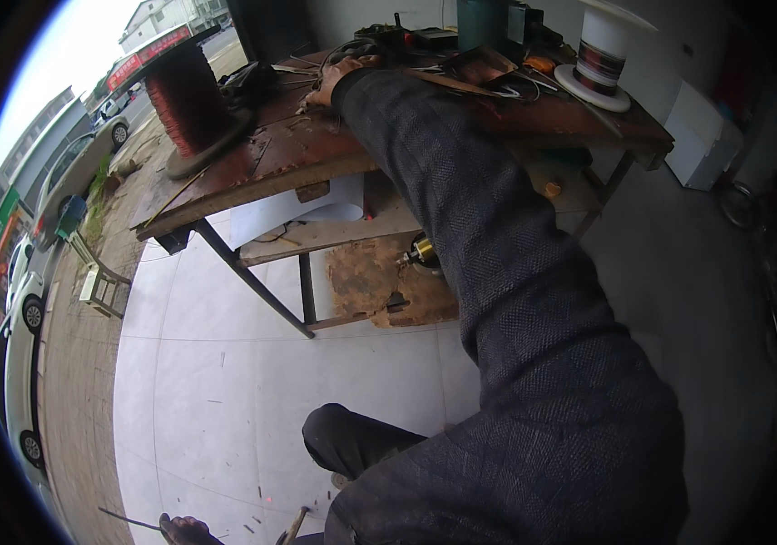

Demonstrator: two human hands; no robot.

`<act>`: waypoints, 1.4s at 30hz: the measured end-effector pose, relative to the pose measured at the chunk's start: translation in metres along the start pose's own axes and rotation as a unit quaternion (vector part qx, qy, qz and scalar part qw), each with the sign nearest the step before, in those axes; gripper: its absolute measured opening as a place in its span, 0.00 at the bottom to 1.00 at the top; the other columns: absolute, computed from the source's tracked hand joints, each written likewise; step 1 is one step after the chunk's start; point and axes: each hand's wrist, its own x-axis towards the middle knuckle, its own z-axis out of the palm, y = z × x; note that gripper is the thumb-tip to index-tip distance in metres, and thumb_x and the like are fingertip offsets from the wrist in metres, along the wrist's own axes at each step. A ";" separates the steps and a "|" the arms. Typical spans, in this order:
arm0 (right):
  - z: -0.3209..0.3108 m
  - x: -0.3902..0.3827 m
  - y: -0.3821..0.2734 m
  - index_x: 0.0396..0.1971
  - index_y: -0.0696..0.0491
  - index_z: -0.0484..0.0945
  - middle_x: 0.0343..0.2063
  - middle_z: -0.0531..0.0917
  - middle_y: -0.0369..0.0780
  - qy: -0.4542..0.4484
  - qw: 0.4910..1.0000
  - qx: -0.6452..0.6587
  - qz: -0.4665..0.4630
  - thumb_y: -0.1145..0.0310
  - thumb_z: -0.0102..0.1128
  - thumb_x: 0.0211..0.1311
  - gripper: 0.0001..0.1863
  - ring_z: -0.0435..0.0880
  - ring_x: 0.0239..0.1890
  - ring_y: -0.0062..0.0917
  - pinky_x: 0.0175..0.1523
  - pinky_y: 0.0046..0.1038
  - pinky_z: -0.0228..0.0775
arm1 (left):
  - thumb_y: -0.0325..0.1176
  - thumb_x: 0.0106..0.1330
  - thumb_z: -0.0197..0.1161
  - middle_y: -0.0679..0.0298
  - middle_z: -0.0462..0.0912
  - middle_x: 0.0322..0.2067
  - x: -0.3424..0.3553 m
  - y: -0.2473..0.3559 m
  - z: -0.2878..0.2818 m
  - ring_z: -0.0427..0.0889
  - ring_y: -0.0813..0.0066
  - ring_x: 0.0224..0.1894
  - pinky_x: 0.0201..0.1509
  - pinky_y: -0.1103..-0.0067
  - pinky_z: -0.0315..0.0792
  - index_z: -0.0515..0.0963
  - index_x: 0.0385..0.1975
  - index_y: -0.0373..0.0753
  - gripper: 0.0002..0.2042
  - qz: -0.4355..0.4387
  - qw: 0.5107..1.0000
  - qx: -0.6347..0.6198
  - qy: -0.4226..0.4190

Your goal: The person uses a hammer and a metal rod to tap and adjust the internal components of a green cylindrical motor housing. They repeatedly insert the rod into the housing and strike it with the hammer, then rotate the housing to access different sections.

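Note:
My right arm in a dark woven sleeve stretches across to the worktable (293,154). At its end, my right hand (338,80) is down among cluttered tools and wires near the far side, its fingers bent and closed; what they hold I cannot make out. Low at the left edge of view, my left hand (187,529) is closed round a thin dark rod (130,520) that points left. A wooden-looking stick or handle (296,525) shows near my legs, partly cut off by the lower edge.
A large spool of reddish wire (184,109) stands on the table's left end, a white spool (599,59) on its right. Under the tabletop are a shelf with white paper (316,204) and torn cardboard (370,282). A small chair (98,282) stands outside at left.

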 end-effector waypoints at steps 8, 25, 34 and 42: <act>0.012 0.009 -0.040 0.54 0.49 0.85 0.53 0.87 0.49 0.270 0.952 0.122 -0.081 0.55 0.68 0.67 0.20 0.88 0.53 0.45 0.58 0.48 0.81 | 0.36 0.80 0.61 0.68 0.68 0.29 0.009 -0.009 0.042 0.67 0.76 0.29 0.33 0.78 0.65 0.74 0.56 0.35 0.13 0.004 1.000 0.015 -0.013; -0.033 -0.004 0.078 0.61 0.55 0.82 0.52 0.88 0.49 0.201 0.972 0.087 -0.091 0.44 0.62 0.74 0.30 0.88 0.53 0.44 0.61 0.44 0.81 | 0.36 0.77 0.64 0.66 0.74 0.31 0.028 -0.028 0.031 0.72 0.74 0.31 0.34 0.77 0.68 0.74 0.59 0.34 0.17 -0.027 0.999 -0.010 -0.017; -0.018 -0.030 0.202 0.64 0.55 0.80 0.53 0.87 0.48 -0.056 0.986 -0.086 -0.129 0.53 0.75 0.63 0.33 0.87 0.54 0.43 0.62 0.46 0.79 | 0.40 0.83 0.57 0.71 0.73 0.33 0.051 -0.055 0.049 0.73 0.82 0.33 0.35 0.86 0.68 0.74 0.60 0.37 0.16 -0.027 0.999 0.024 0.004; -0.048 -0.052 0.225 0.57 0.49 0.85 0.50 0.89 0.44 0.042 0.984 -0.122 -0.125 0.66 0.73 0.63 0.21 0.88 0.53 0.43 0.60 0.45 0.82 | 0.40 0.83 0.58 0.72 0.73 0.33 0.053 -0.053 0.058 0.72 0.83 0.33 0.35 0.87 0.67 0.73 0.62 0.37 0.17 -0.025 0.999 0.045 0.000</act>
